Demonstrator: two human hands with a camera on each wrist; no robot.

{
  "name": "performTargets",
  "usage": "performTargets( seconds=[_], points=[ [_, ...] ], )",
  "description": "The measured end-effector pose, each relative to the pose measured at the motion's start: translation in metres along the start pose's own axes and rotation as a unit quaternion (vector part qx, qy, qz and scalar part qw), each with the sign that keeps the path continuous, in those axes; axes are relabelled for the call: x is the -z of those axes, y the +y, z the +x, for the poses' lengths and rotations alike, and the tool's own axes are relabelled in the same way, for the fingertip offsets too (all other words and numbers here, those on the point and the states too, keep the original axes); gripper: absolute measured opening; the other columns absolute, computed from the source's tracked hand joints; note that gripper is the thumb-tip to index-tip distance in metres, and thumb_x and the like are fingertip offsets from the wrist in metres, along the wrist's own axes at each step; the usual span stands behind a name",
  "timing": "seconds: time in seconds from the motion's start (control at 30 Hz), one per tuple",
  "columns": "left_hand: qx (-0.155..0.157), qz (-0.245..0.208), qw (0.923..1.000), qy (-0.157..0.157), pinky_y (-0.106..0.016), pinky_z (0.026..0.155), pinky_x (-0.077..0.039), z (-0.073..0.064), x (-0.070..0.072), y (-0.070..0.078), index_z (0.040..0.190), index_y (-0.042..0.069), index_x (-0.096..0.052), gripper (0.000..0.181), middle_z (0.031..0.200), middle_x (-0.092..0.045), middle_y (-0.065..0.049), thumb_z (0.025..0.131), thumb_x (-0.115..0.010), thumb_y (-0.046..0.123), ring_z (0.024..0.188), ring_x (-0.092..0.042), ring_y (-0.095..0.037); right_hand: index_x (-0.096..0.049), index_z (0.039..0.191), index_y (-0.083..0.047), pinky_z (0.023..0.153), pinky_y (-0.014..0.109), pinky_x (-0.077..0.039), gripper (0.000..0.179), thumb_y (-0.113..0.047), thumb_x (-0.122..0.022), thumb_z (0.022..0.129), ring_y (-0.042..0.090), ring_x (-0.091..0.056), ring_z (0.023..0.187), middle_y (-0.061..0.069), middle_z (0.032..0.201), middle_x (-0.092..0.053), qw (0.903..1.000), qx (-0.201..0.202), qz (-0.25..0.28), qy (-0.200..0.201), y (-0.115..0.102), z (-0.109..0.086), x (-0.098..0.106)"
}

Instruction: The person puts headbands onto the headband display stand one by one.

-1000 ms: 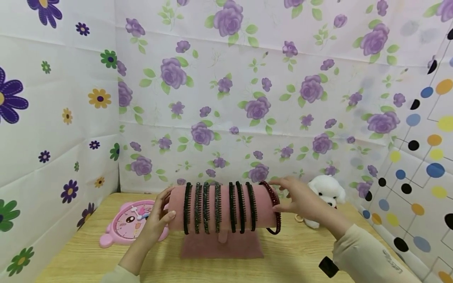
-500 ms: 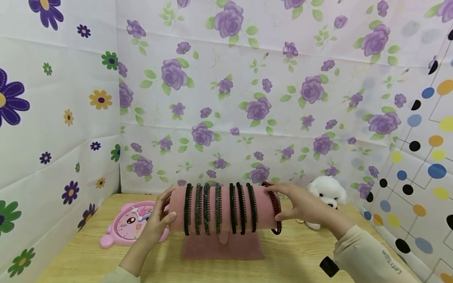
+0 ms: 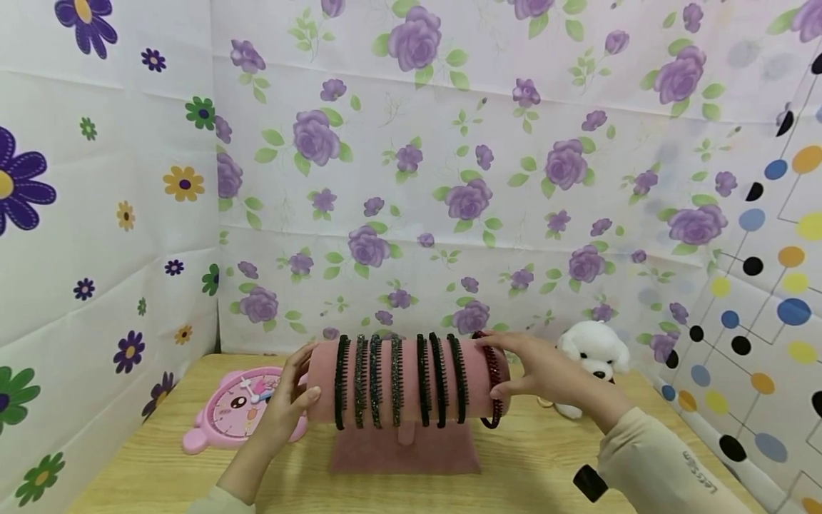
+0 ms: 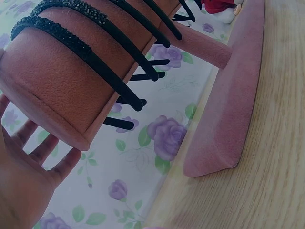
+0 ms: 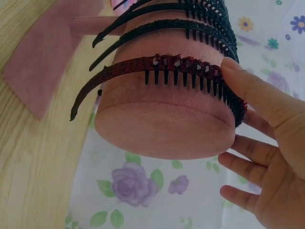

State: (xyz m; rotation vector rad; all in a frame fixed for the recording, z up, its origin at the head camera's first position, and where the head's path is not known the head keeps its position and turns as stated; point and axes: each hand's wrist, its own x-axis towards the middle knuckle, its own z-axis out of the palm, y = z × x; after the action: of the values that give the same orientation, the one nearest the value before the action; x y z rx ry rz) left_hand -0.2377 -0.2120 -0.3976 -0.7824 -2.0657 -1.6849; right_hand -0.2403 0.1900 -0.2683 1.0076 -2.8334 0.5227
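A pink plush headband stand (image 3: 411, 382) has a horizontal roll on a short post above a flat base (image 3: 366, 457). Several black toothed headbands sit along the roll, some with glittery stones (image 3: 396, 382). Near its right end a dark red jewelled headband (image 5: 128, 66) goes over the roll, teeth against the plush. My right hand (image 3: 539, 368) pinches this headband between thumb and forefinger; the other fingers are spread behind the roll in the right wrist view. At the roll's left end my left hand (image 3: 282, 403) grips it, thumb in front and fingers behind.
A pink cartoon clock (image 3: 225, 414) lies on the wooden table (image 3: 526, 471), left of the stand. A white plush dog (image 3: 587, 346) sits behind my right forearm. Flowered cloth (image 3: 411, 285) hangs behind, and patterned sheets close off both sides.
My right hand has moved slightly left, sliding the red headband inward from the roll's right end. A strip of bare pink roll now shows to its right. The left hand keeps its place.
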Motion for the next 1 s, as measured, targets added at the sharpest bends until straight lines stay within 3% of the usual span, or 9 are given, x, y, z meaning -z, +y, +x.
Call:
performTargets(
  seconds=[0.57, 0.83, 1.0],
  points=[
    [-0.002, -0.001, 1.0000, -0.002, -0.021, 0.090, -0.044, -0.001, 0.000, 0.002, 0.153, 0.015, -0.020, 0.063, 0.143, -0.033, 0.019, 0.095, -0.043, 0.004, 0.125, -0.039, 0.004, -0.050, 0.139, -0.021, 0.101, 0.053, -0.043, 0.068, -0.036, -0.077, 0.079, 0.034, -0.051, 0.128, 0.010, 0.140, -0.054, 0.9997, 0.022, -0.007, 0.005, -0.004, 0.010, -0.004],
    [-0.005, -0.005, 1.0000, -0.004, -0.024, 0.088, -0.046, 0.000, 0.000, 0.000, 0.152, 0.007, -0.019, 0.062, 0.143, -0.033, 0.019, 0.095, -0.044, 0.003, 0.124, -0.039, 0.004, -0.049, 0.140, -0.021, 0.099, 0.051, -0.045, 0.068, -0.036, -0.076, 0.080, 0.031, -0.053, 0.125, 0.008, 0.139, -0.054, 0.9997, 0.024, 0.002, 0.006, -0.008, 0.013, -0.006],
    [-0.004, -0.002, 1.0000, -0.002, -0.022, 0.090, -0.044, 0.000, 0.000, -0.001, 0.152, 0.008, -0.019, 0.062, 0.143, -0.033, 0.020, 0.095, -0.044, 0.004, 0.125, -0.039, 0.004, -0.048, 0.140, -0.023, 0.098, 0.050, -0.045, 0.068, -0.039, -0.076, 0.080, 0.031, -0.054, 0.124, 0.006, 0.138, -0.054, 0.9999, 0.016, 0.005, 0.003, -0.009, 0.014, -0.007]
  ],
)
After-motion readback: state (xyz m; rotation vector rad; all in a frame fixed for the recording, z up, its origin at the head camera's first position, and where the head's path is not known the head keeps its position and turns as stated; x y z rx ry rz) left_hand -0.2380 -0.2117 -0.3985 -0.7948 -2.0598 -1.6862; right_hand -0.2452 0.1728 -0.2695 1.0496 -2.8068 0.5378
